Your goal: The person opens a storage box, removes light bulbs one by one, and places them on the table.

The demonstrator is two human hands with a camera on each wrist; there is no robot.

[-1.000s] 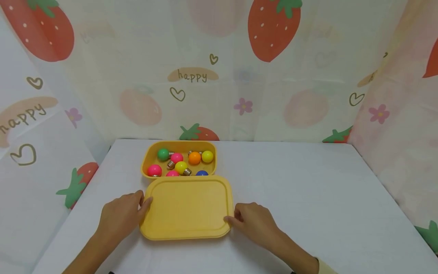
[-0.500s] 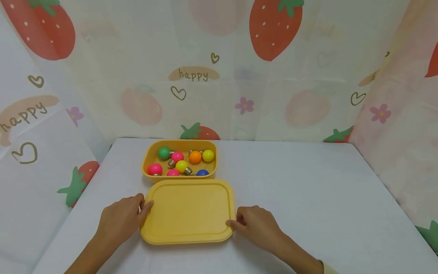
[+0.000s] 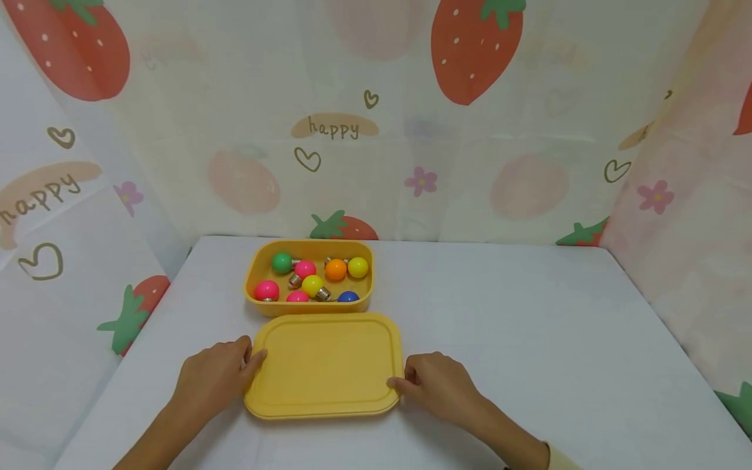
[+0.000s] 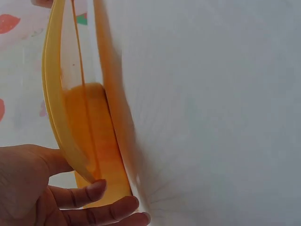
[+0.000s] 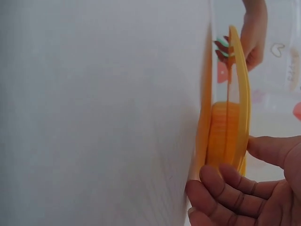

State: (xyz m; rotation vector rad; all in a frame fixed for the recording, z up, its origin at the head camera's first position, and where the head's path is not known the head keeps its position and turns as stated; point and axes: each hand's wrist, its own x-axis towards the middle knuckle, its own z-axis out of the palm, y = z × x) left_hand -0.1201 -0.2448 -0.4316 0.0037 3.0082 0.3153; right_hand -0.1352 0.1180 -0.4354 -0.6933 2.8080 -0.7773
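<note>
A yellow lid [image 3: 324, 365] is held flat a little above the white table, just in front of an open yellow box [image 3: 308, 307]. My left hand [image 3: 235, 365] pinches the lid's left edge, thumb on top and fingers underneath [image 4: 89, 193]. At the right edge my right hand [image 3: 411, 382] grips the same way, fingers [image 5: 225, 188] below the lid [image 5: 242, 94]. The box holds several coloured bulbs, among them a green one [image 3: 282, 263], an orange one [image 3: 335, 269] and a blue one [image 3: 348, 297].
The table [image 3: 529, 326] is covered in a white cloth. Strawberry-print curtains [image 3: 470, 130] close it in at the back and on both sides. The box stands left of centre, toward the back.
Both hands have drawn the lid toward me and slightly lower, off the box's front rim. The box and its bulbs have stayed put.
</note>
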